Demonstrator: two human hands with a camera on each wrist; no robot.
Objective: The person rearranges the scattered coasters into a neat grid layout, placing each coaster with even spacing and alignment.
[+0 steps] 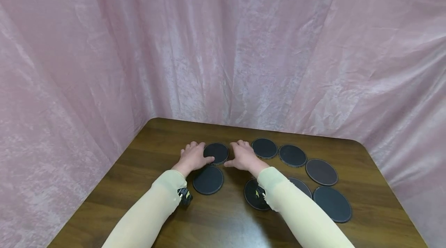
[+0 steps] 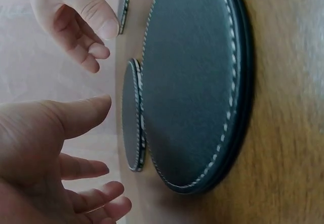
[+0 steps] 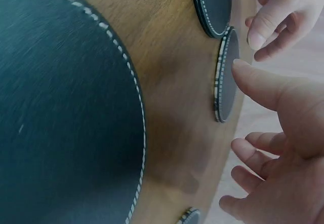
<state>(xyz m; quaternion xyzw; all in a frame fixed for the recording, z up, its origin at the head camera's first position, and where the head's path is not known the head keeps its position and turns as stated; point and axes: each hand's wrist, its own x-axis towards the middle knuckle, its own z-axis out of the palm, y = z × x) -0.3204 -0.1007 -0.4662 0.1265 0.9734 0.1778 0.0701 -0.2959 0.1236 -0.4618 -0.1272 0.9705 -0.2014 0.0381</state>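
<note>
- Pink curtain [image 1: 223, 47] is hanging behind everything
- Wooden table [image 1: 146, 151] is sitting below, other dark discs [image 1: 321, 171] mostly lying toward its right edge
- Left hand [image 1: 192, 158] and right hand [image 1: 244, 157] are hanging low, fingers spread apart, not gripping anything; can't tell if a thumb's touching
- Middle disc [image 1: 216, 152] is lying flat near the far edge, between both thumbs, left looking nearer; it's round, so it's showing no long axis
</note>
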